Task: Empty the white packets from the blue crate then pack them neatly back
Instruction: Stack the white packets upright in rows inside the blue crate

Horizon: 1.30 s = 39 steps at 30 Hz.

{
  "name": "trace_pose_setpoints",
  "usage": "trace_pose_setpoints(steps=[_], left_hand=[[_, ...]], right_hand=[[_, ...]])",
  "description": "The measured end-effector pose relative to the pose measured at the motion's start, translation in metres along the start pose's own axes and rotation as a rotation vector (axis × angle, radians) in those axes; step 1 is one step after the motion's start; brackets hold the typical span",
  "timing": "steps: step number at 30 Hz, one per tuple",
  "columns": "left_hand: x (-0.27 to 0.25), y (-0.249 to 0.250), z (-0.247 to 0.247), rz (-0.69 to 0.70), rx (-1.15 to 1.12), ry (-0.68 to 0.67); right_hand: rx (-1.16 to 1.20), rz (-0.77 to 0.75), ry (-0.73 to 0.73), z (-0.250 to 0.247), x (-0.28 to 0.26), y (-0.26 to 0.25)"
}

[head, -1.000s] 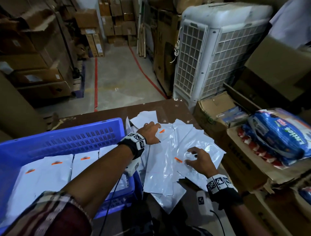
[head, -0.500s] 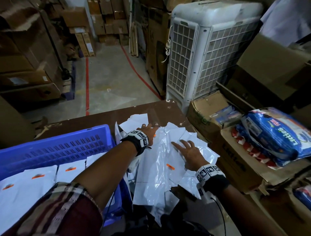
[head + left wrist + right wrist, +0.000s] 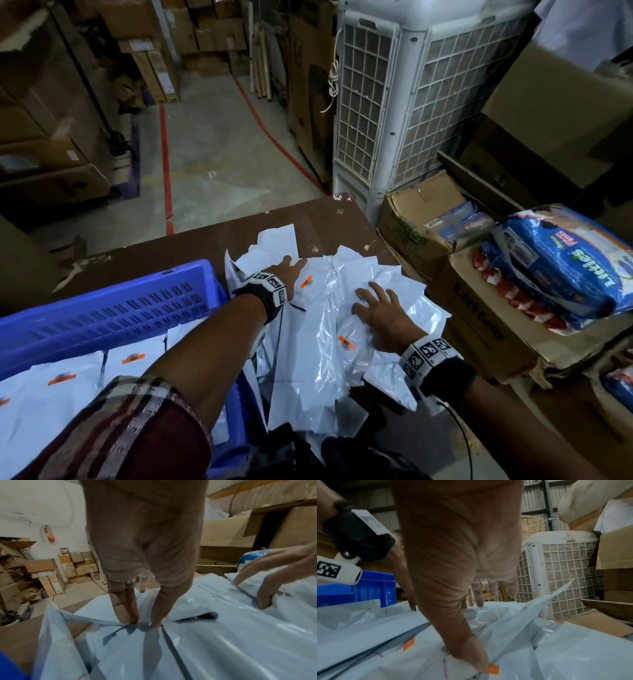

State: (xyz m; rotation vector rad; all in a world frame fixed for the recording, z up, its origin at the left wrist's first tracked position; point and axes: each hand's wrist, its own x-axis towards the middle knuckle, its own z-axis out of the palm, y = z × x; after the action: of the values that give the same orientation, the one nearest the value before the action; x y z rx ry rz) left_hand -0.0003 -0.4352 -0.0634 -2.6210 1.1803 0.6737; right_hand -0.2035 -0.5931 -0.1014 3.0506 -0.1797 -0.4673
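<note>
A blue crate (image 3: 102,308) stands at the left of the brown table (image 3: 205,246), with flat white packets (image 3: 51,404) laid in rows inside it. A loose pile of white packets (image 3: 318,359) with orange labels lies to its right. My left hand (image 3: 291,270) reaches across to the pile's far side. In the left wrist view its straight fingers (image 3: 126,615) press a packet edge (image 3: 96,619). My right hand (image 3: 376,308) lies flat on the pile with fingers spread. In the right wrist view its thumb (image 3: 476,660) presses a packet beside an orange label (image 3: 493,669).
A white air cooler (image 3: 411,102) stands just beyond the table's far right corner. Open cardboard boxes (image 3: 421,219) and a blue diaper pack (image 3: 561,260) crowd the right side. Stacked cartons (image 3: 51,137) line the left, with concrete floor (image 3: 212,164) between.
My right hand slid forward from the pile's near part and now lies flat with fingers spread. My left hand stretched a little farther across the pile. The head view drifted right.
</note>
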Motion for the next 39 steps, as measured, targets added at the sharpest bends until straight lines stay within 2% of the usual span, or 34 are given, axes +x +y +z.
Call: trace_pose_setpoints(steps=[6,14,20,22,26,29,31,34,39], left_hand=[[-0.003,0.004,0.004,-0.001,0.165,0.059],[0.003,0.003,0.012,-0.092,0.225,0.114],[0.001,0.007,0.005,-0.115,0.235,0.291],[0.0,0.007,-0.004,-0.113,0.214,0.325],[-0.003,0.018,-0.028,-0.095,0.045,0.306],[-0.004,0.031,-0.038,-0.087,-0.071,0.352],[-0.004,0.04,-0.041,-0.111,-0.152,0.321],[-0.005,0.049,-0.037,-0.183,-0.304,0.182],[-0.002,0.058,-0.004,-0.204,-0.463,0.023]], right_hand=[[0.029,0.062,-0.025,-0.016,-0.02,0.017],[0.374,0.303,0.09,-0.022,-0.043,0.044],[0.562,0.41,0.12,-0.018,-0.042,0.02],[0.588,0.484,0.129,-0.011,-0.037,0.011],[0.604,0.638,0.159,0.002,-0.029,0.001],[0.624,0.67,0.176,0.013,-0.027,-0.002],[0.677,0.659,0.177,0.018,-0.027,-0.004],[0.748,0.615,0.15,0.023,-0.031,-0.01],[0.68,0.532,0.167,0.039,-0.036,-0.017]])
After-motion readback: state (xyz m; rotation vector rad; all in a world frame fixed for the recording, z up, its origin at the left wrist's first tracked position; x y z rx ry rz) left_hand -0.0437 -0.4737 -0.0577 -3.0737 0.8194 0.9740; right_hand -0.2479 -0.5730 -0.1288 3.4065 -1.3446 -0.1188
